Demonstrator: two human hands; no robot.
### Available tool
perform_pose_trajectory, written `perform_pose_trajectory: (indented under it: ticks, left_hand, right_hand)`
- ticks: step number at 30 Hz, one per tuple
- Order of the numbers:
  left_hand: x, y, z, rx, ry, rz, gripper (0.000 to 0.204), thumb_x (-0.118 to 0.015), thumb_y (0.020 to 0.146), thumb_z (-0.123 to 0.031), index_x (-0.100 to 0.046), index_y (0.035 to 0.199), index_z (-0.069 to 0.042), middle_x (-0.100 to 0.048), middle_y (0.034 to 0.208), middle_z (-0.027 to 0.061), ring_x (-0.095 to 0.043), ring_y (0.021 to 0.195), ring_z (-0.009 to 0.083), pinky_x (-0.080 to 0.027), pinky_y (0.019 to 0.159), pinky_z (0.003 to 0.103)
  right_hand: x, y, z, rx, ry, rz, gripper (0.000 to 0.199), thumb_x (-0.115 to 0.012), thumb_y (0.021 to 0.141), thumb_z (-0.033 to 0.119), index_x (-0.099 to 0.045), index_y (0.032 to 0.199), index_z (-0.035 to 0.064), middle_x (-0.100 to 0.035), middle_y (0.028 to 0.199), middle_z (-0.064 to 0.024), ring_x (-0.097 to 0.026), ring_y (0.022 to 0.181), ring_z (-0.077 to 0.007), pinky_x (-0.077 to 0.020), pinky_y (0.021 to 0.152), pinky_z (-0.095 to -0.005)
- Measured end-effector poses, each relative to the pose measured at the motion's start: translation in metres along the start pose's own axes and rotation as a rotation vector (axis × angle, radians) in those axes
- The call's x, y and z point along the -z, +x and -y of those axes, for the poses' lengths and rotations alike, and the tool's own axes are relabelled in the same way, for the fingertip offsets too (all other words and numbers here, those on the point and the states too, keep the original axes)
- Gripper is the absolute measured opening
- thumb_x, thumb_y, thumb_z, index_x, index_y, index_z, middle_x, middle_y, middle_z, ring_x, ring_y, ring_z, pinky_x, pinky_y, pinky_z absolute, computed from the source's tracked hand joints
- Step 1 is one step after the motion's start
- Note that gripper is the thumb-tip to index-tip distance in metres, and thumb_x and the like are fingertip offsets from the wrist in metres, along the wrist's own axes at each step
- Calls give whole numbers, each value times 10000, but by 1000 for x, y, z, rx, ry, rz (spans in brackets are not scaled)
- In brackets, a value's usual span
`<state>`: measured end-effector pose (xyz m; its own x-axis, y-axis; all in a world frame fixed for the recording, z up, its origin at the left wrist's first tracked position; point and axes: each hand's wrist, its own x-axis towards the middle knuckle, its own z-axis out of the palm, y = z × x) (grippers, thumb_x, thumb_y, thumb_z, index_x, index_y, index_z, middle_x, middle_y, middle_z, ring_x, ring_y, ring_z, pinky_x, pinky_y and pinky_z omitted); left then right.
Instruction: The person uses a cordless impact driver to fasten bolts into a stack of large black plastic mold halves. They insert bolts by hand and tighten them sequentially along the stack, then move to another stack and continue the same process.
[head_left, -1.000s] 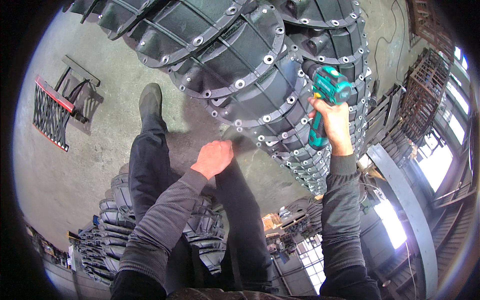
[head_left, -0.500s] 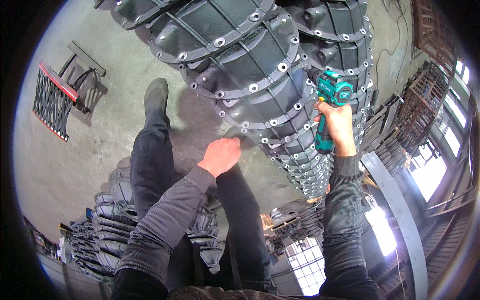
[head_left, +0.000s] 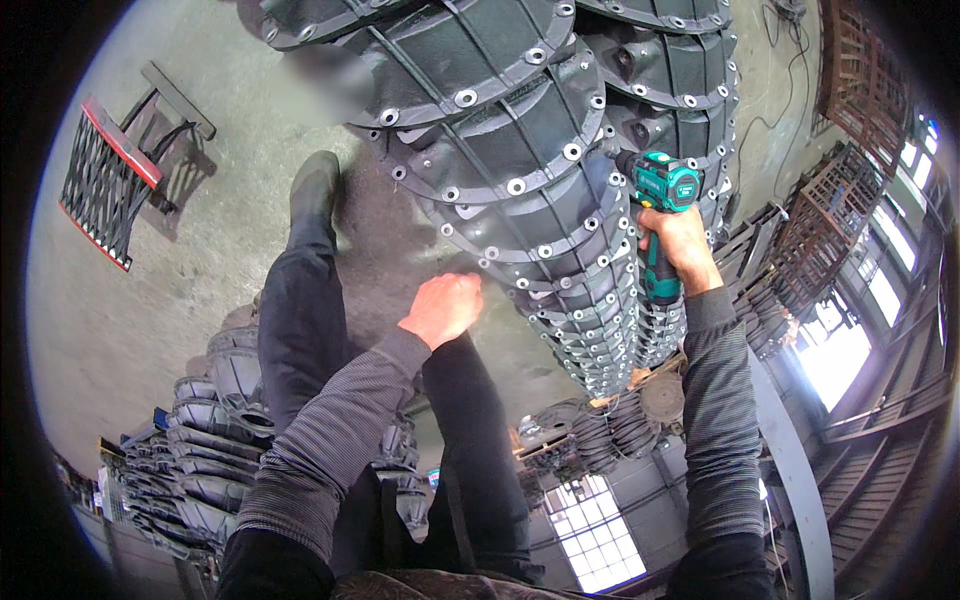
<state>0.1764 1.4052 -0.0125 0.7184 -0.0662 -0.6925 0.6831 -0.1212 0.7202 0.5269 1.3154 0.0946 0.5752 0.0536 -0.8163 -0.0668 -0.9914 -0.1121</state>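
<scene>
My right hand [head_left: 683, 243] grips a teal and black cordless drill [head_left: 662, 205], its nose pointing left against the bolted rim of a dark cast housing [head_left: 530, 130]. Several such flanged housings lie stacked in a row, their rims studded with bright bolts [head_left: 516, 186]. My left hand [head_left: 443, 308] hovers below the stack's lower edge, fingers curled loosely, holding nothing, close to the rim of a lower housing. My dark trouser legs and one shoe [head_left: 313, 188] stretch out over the concrete floor [head_left: 150, 290].
A black metal rack with a red bar [head_left: 112, 180] stands on the floor at the left. More dark housings are stacked at the lower left [head_left: 215, 440] and behind the row [head_left: 600, 425]. Rust-coloured crates [head_left: 840, 215] and a steel beam [head_left: 790, 470] sit at the right.
The view has shifted so the stack sits higher and closer. My right hand and drill moved slightly left along the rim. My left hand stays under the stack.
</scene>
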Motion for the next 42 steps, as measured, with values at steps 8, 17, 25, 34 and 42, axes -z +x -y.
perform_pose_trajectory:
  ticks: [8, 17, 25, 34, 42]
  left_hand:
    - [0, -2, 3, 20, -9, 20, 204, -589, 936, -196, -684, 966, -19, -729, 889, 260, -720, 897, 460, -560, 806, 570]
    - [1, -4, 2, 25, -10, 33, 199, -600, 917, -195, -694, 973, -29, -734, 880, 250, -726, 888, 451, -559, 796, 561]
    - [-1, -4, 5, -1, 1, 23, 201, -599, 926, -195, -694, 969, -23, -733, 888, 255, -723, 897, 451, -551, 797, 567]
    - [-8, -7, 10, -1, 23, 9, 192, -598, 935, -193, -686, 953, -23, -725, 878, 254, -715, 900, 454, -554, 811, 568]
    - [-22, -9, 22, -58, 56, -39, 201, -593, 935, -196, -702, 958, -29, -725, 866, 240, -713, 879, 454, -558, 808, 563]
  right_hand:
    - [1, 3, 6, 45, -128, 13, 174, -715, 819, 130, -733, 936, 2, -725, 744, -67, -699, 589, -175, -548, 600, -367]
    - [1, 2, 6, 44, -139, -1, 172, -706, 827, 135, -729, 926, -4, -729, 737, -80, -713, 595, -183, -554, 599, -370]
    - [1, 6, 1, 68, -130, 3, 157, -707, 826, 128, -727, 920, 4, -727, 745, -71, -707, 585, -181, -546, 580, -367]
    - [0, 9, -6, 79, -91, 7, 190, -711, 813, 118, -727, 970, 11, -723, 754, -64, -696, 577, -174, -543, 581, -366]
    - [2, 8, -13, 78, -90, -8, 206, -719, 809, 126, -735, 979, 10, -731, 765, -51, -707, 612, -158, -549, 614, -346]
